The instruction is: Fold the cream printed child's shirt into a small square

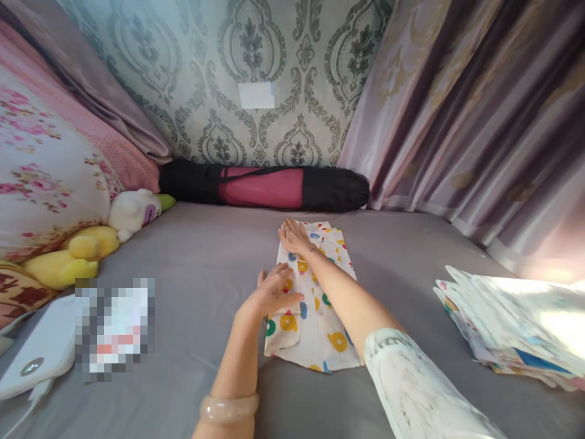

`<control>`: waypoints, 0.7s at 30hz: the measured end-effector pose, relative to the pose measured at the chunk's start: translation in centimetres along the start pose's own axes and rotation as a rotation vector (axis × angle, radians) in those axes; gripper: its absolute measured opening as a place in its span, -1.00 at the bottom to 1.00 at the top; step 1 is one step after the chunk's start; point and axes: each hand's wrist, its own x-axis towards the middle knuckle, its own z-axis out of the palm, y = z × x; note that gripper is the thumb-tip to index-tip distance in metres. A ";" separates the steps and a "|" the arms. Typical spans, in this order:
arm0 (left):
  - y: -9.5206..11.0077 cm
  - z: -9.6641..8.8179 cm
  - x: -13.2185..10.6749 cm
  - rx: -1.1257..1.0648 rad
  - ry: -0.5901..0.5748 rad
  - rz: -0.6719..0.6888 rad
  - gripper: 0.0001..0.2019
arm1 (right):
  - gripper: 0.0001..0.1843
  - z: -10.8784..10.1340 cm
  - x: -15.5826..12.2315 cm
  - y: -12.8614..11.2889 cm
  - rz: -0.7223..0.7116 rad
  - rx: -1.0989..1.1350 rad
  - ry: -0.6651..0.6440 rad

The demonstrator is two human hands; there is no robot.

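A white piece of clothing [320, 329] with a yellow, blue, red and green print lies partly folded on the grey bed sheet. One side of it is turned inward, forming a narrow strip along the left. My left hand [276, 289] rests on that strip near its middle, fingers apart. Farther up, my right hand [295, 236] lies flat on the top left corner of the cloth, its arm crossing over the print. A pale bangle [229, 407] circles my left wrist.
A stack of folded cloths [512, 323] sits at the right. A white power bank [39, 353] with a cable and a pixelated item [119, 329] lie left. Plush toys [91, 244] line the left edge. A black and pink rolled bag [262, 186] lies along the wall.
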 end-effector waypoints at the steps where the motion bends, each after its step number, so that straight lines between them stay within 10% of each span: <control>1: 0.0 0.0 0.0 -0.001 -0.002 -0.002 -0.43 | -0.31 0.1 0.2 0.2 0.009 -0.018 0.015; 21: -0.3 0.4 0.2 0.047 -0.096 -0.017 -0.28 | -0.28 -1.4 -3.2 4.1 0.267 -0.042 0.113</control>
